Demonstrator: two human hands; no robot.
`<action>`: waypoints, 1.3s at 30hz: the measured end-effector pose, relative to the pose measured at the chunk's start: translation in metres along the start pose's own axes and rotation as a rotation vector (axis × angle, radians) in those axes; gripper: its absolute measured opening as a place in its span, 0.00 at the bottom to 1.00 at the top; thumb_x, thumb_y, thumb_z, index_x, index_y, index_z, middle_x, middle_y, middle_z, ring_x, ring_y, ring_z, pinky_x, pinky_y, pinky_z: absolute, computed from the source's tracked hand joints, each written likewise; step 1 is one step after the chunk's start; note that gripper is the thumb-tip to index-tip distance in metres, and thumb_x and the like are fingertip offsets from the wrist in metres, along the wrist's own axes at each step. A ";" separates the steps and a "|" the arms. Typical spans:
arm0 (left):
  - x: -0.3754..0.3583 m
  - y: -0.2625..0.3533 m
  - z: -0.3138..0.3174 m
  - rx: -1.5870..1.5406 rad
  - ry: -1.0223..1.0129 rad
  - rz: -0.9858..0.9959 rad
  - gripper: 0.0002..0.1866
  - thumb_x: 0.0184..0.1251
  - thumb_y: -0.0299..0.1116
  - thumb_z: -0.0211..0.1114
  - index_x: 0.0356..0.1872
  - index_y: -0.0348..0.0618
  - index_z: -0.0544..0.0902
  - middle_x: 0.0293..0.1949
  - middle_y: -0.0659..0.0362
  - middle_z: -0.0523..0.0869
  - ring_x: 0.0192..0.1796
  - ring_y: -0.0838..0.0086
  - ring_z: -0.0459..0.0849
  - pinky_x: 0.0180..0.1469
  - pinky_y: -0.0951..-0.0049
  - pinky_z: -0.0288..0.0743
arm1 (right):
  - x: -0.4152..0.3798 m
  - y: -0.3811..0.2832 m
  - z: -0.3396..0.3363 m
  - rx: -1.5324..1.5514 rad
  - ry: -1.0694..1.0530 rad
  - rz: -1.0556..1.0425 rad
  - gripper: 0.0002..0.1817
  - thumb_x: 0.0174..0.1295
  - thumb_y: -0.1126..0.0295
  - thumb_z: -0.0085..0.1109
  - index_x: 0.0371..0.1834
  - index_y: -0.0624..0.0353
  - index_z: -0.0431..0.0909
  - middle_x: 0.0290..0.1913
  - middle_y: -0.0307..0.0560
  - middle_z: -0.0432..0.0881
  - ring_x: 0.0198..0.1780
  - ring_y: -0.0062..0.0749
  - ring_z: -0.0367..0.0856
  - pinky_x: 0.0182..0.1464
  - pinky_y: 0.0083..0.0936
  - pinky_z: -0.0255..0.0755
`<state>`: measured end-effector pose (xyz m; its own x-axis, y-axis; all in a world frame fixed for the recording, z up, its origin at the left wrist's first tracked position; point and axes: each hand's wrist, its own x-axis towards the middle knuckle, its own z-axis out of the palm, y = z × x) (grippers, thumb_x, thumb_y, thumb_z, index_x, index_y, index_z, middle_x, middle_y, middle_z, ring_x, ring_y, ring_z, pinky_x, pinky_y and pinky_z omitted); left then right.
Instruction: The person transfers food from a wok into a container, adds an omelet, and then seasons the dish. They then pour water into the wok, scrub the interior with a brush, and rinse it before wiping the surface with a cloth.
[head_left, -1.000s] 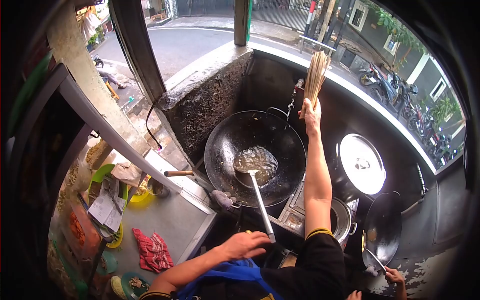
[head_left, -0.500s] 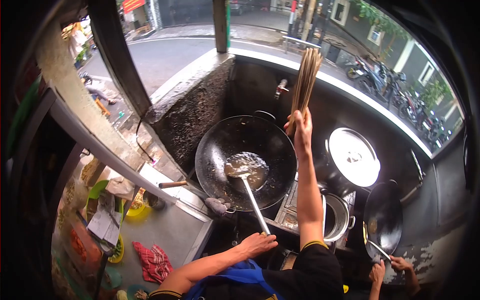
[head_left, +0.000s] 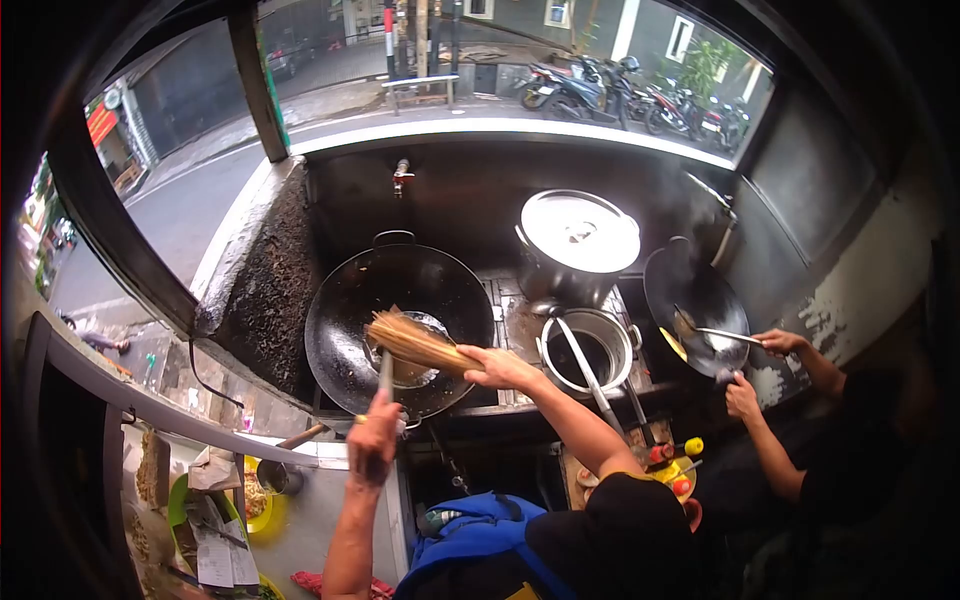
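My right hand is closed round one end of a bundle of thin bamboo sticks, a wok brush. The brush lies low over the large black wok, its far end above the liquid in the bottom. My left hand, somewhat blurred, grips the metal handle of a wok spatula at the wok's near edge. The spatula's blade is hidden behind the brush.
To the right stand a lidded steel pot and an open pot with a long handle across it. A co-worker's hands work at a smaller wok. A tap sticks out behind the large wok.
My right hand has brought the brush down from upright to nearly level over the wok. My left hand has turned the spatula handle more upright. The view has swung right.
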<state>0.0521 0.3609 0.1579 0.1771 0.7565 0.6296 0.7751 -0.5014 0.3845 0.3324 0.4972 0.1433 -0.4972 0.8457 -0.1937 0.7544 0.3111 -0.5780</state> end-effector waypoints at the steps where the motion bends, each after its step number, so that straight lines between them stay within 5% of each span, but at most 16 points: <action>1: 0.003 -0.005 -0.010 -0.021 0.044 -0.050 0.10 0.70 0.28 0.63 0.49 0.40 0.82 0.58 0.41 0.82 0.41 0.53 0.88 0.43 0.63 0.82 | 0.004 -0.003 0.004 -0.002 0.041 0.050 0.35 0.63 0.52 0.59 0.74 0.46 0.63 0.56 0.64 0.81 0.58 0.59 0.79 0.61 0.46 0.72; 5: -0.004 -0.045 -0.015 -0.270 0.272 -0.467 0.12 0.76 0.32 0.60 0.52 0.34 0.78 0.54 0.45 0.85 0.39 0.67 0.88 0.42 0.70 0.84 | -0.002 -0.038 0.012 0.084 0.190 0.019 0.34 0.65 0.53 0.57 0.73 0.48 0.63 0.50 0.66 0.83 0.53 0.62 0.81 0.55 0.49 0.75; 8: -0.008 -0.069 -0.021 -0.266 0.366 -0.606 0.13 0.76 0.36 0.59 0.50 0.34 0.79 0.46 0.48 0.87 0.37 0.69 0.88 0.40 0.70 0.84 | 0.006 -0.045 0.022 -0.093 0.040 -0.010 0.33 0.64 0.53 0.57 0.73 0.42 0.64 0.48 0.67 0.83 0.50 0.62 0.82 0.54 0.50 0.77; 12: -0.026 -0.094 -0.038 -0.043 0.292 -0.697 0.15 0.72 0.39 0.65 0.47 0.37 0.80 0.33 0.48 0.86 0.34 0.58 0.86 0.39 0.60 0.76 | 0.020 -0.041 0.043 -0.177 0.039 0.051 0.30 0.61 0.54 0.58 0.70 0.33 0.69 0.45 0.64 0.85 0.46 0.62 0.85 0.51 0.51 0.79; 15: -0.045 -0.115 -0.041 -0.156 0.232 -0.696 0.13 0.69 0.37 0.66 0.43 0.36 0.81 0.30 0.50 0.86 0.31 0.64 0.86 0.39 0.63 0.77 | 0.011 -0.039 0.058 -0.149 -0.005 -0.070 0.29 0.60 0.53 0.58 0.68 0.31 0.71 0.45 0.61 0.86 0.47 0.60 0.85 0.53 0.51 0.79; 18: -0.049 -0.126 -0.046 -0.271 0.081 -0.832 0.11 0.66 0.33 0.64 0.43 0.36 0.82 0.30 0.49 0.87 0.34 0.63 0.88 0.43 0.63 0.79 | 0.032 -0.031 0.044 -0.269 -0.049 0.144 0.26 0.60 0.55 0.55 0.64 0.36 0.74 0.43 0.58 0.87 0.45 0.59 0.86 0.49 0.50 0.81; 23: -0.039 -0.134 -0.042 -0.086 -0.234 -0.793 0.20 0.59 0.35 0.57 0.51 0.39 0.85 0.40 0.40 0.88 0.45 0.49 0.87 0.51 0.57 0.79 | 0.018 -0.049 0.039 -0.182 0.048 0.034 0.25 0.60 0.56 0.55 0.63 0.39 0.76 0.42 0.58 0.87 0.44 0.58 0.86 0.48 0.52 0.80; 26: -0.029 -0.130 -0.035 0.035 -0.367 -0.745 0.21 0.61 0.43 0.55 0.43 0.40 0.88 0.43 0.39 0.87 0.50 0.42 0.84 0.55 0.52 0.77 | 0.044 -0.022 0.047 -0.334 -0.071 0.121 0.25 0.60 0.56 0.54 0.64 0.38 0.75 0.44 0.58 0.87 0.46 0.56 0.86 0.50 0.49 0.80; 31: 0.006 -0.088 -0.051 0.213 -0.470 -0.785 0.18 0.61 0.44 0.61 0.47 0.47 0.88 0.44 0.43 0.87 0.50 0.44 0.85 0.55 0.51 0.77 | 0.023 -0.050 0.040 -0.176 -0.063 -0.008 0.29 0.59 0.51 0.57 0.67 0.33 0.73 0.50 0.59 0.85 0.51 0.57 0.85 0.56 0.48 0.78; 35: -0.019 -0.092 -0.045 0.278 -0.566 -0.685 0.20 0.59 0.48 0.70 0.49 0.52 0.87 0.44 0.47 0.89 0.50 0.50 0.86 0.53 0.52 0.78 | 0.045 -0.037 0.045 -0.223 -0.081 0.236 0.29 0.60 0.54 0.57 0.68 0.36 0.73 0.50 0.60 0.85 0.53 0.56 0.84 0.58 0.49 0.77; 39: -0.016 -0.088 -0.046 0.372 -0.582 -0.650 0.18 0.59 0.48 0.70 0.48 0.53 0.88 0.43 0.49 0.89 0.48 0.52 0.87 0.51 0.53 0.79 | 0.019 -0.053 0.034 -0.097 -0.043 0.015 0.30 0.61 0.51 0.58 0.69 0.36 0.72 0.52 0.63 0.84 0.53 0.59 0.83 0.59 0.48 0.77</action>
<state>-0.0470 0.3741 0.1448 -0.1601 0.9814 -0.1063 0.9541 0.1814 0.2382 0.2686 0.4820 0.1430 -0.5022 0.8317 -0.2370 0.7987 0.3409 -0.4959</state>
